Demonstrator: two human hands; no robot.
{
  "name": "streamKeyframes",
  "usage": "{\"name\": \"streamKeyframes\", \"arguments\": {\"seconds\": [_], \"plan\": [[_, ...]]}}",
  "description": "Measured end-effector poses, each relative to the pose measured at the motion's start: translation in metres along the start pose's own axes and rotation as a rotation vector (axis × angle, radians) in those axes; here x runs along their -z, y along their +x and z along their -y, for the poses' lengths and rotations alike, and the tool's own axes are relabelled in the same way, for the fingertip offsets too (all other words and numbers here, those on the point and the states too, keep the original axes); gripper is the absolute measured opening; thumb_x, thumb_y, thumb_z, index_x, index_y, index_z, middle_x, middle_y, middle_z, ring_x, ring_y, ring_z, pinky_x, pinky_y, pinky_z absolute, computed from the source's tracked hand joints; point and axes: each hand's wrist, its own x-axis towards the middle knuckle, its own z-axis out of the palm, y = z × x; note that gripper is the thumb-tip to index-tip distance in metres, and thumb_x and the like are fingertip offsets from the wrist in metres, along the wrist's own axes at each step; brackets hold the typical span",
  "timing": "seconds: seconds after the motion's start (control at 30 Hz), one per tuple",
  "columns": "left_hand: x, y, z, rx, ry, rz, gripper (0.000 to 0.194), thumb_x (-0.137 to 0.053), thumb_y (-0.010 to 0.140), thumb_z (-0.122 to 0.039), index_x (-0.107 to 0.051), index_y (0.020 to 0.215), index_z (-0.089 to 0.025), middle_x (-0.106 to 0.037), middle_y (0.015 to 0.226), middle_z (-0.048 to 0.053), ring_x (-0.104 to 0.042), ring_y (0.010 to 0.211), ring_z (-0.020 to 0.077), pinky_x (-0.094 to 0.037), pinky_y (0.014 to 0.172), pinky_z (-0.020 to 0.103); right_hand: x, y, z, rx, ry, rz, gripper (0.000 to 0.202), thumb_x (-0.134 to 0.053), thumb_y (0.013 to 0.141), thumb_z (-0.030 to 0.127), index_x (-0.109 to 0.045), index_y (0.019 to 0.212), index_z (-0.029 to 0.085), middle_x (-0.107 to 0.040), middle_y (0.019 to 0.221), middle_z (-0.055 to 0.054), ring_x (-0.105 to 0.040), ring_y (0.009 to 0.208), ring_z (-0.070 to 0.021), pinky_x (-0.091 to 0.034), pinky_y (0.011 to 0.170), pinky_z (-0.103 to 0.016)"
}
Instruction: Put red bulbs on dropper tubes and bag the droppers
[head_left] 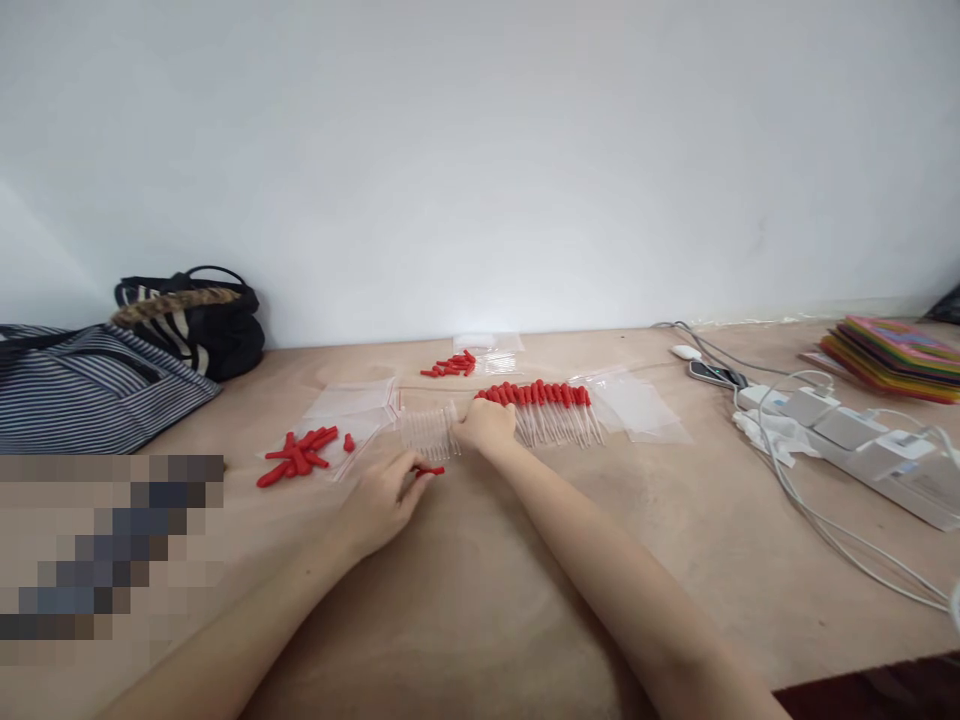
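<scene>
Nearest the camera, two bare forearms [277, 590] are extended over the brown tabletop [480, 610]. At far left, a striped bag [105, 390] and a black bag [232, 335] are noted. Next, a heap of loose red pieces [300, 458] is spread beside and partly on a clear plastic bag [352, 398]. By the left hand [384, 497], a single red piece [435, 471] is pinched between thumb and fingers, just in front of the bare clear sticks [427, 432]. The right hand [487, 422] is placed at the left end of the red-topped sticks [540, 394], fingers curled; whether anything is grasped cannot be told, fingertips being hidden. Behind, smaller red pieces [452, 365] and thin sticks [499, 363] are laid out. Farther right, a power strip [862, 450] and coloured sheets [892, 360] are seen.

Progress, judged from layout: a long row is topped; a shorter batch is left bare, with the heap and rear set unused. Probably more than half done; exact count not obtainable.
</scene>
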Motion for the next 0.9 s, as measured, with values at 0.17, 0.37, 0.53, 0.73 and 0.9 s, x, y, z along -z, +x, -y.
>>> {"name": "streamKeyframes", "arguments": {"seconds": [0.17,0.37,0.53,0.73,0.9], "plan": [[-0.015,-0.004,-0.018,-0.005,-0.173,0.079,0.013,-0.044,0.083,-0.025,-0.056,0.08,-0.02,-0.061,0.077,0.001,-0.056,0.073,0.0162,-0.045,0.067,0.029,0.016,-0.036,-0.045,0.212,0.007,-0.063,0.019,-0.046,0.079,0.027,-0.062,0.076,0.018,-0.066,0.082,-0.005,-0.053,0.087,-0.0183,-0.023,0.08,-0.032],[-0.018,0.0,-0.023,0.04,-0.29,0.173,0.016,-0.048,0.08,-0.026,-0.061,0.088,-0.021,-0.06,0.086,0.003,-0.056,0.078,0.0168,-0.045,0.071,0.029,0.01,-0.08,-0.11,0.639,-0.022,-0.205,0.018,-0.049,0.082,0.023,-0.062,0.071,0.02,-0.063,0.069,-0.001,-0.05,0.077,-0.0152,-0.018,0.079,-0.035],[-0.022,0.002,-0.025,0.121,-0.328,0.157,0.015,-0.05,0.078,-0.025,-0.064,0.078,-0.02,-0.06,0.079,0.002,-0.056,0.07,0.0149,-0.044,0.064,0.026,0.004,-0.086,-0.121,0.654,0.065,-0.229,0.018,-0.049,0.084,0.026,-0.065,0.077,0.023,-0.063,0.071,-0.002,-0.048,0.077,-0.0154,-0.019,0.078,-0.037],[-0.031,0.003,-0.033,0.142,-0.311,0.091,0.013,-0.05,0.078,-0.027,-0.06,0.078,-0.019,-0.061,0.073,0.001,-0.056,0.068,0.0152,-0.042,0.061,0.026,-0.005,-0.081,-0.111,0.478,0.233,-0.172,0.013,-0.06,0.075,0.035,-0.065,0.076,0.023,-0.061,0.079,-0.002,-0.049,0.079,-0.0167,-0.023,0.073,-0.033],[-0.032,0.002,-0.036,0.189,-0.345,0.091,0.013,-0.049,0.08,-0.029,-0.058,0.079,-0.02,-0.062,0.071,-0.001,-0.056,0.063,0.0145,-0.041,0.057,0.025,-0.011,-0.083,-0.106,0.406,0.249,-0.243,0.011,-0.057,0.077,0.024,-0.06,0.067,0.019,-0.06,0.076,-0.001,-0.048,0.079,-0.0156,-0.022,0.072,-0.031]]}}
